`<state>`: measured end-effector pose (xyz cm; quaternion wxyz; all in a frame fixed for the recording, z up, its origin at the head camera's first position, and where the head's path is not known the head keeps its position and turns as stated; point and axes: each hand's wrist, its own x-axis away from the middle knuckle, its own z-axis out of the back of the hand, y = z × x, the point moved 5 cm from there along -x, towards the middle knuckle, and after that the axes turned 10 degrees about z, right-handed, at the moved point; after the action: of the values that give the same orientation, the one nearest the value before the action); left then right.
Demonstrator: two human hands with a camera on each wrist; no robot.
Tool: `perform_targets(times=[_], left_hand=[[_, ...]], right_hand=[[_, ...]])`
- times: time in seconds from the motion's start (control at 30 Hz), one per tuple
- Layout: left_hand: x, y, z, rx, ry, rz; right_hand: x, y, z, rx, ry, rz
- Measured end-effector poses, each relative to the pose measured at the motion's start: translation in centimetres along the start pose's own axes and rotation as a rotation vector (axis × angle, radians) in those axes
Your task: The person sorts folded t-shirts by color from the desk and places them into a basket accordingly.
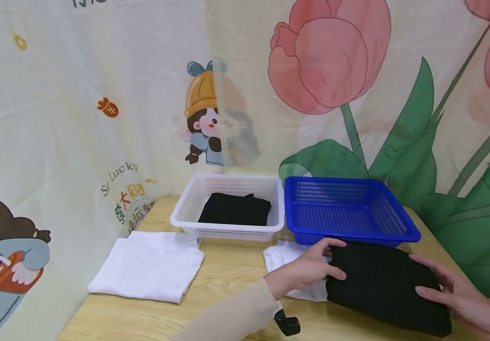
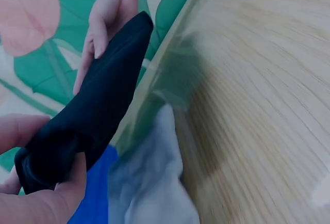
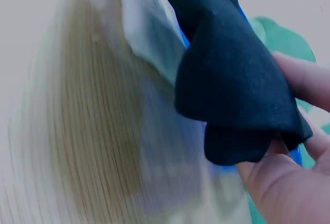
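A folded black cloth (image 1: 385, 284) is held up over the front right of the table, before the blue basket. My left hand (image 1: 304, 270) grips its left end, thumb on the near side. At the other end, my right hand (image 1: 462, 293) pinches the fabric between thumb and fingers, as the right wrist view also shows. The cloth (image 3: 232, 74) sags into a loose fold there. Behind and below it lies a white folded cloth (image 1: 280, 260), partly hidden by the black one and my left hand.
A white basket (image 1: 227, 232) at the back holds another folded black cloth (image 1: 236, 210). Right beside it stands a blue basket (image 1: 330, 213) with its mesh bottom showing. One more white folded cloth (image 1: 147, 265) lies on the wooden table (image 1: 223, 279) at left. Printed curtains hang behind.
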<state>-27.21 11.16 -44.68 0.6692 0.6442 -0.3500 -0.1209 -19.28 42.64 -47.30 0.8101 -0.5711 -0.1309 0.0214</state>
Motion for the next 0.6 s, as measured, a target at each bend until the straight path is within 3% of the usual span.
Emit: perform_targets(times=[0.13,0.4,0.6], left_hand=[[1.8,-0.3,2.8,-0.009,-0.011,0.000],[4.8,-1.2,8.6,-0.010,0.005,-0.021],[7.9,-0.9,12.2,0.002,0.009,-0.041]], right_hand=[[-0.7,-1.4,-3.0,-0.104,-0.023,0.023],[-2.6,-5.1,-9.0,-0.174,-0.011,0.155],[-3.4,-8.3,-12.9,-0.251,-0.025,0.249]])
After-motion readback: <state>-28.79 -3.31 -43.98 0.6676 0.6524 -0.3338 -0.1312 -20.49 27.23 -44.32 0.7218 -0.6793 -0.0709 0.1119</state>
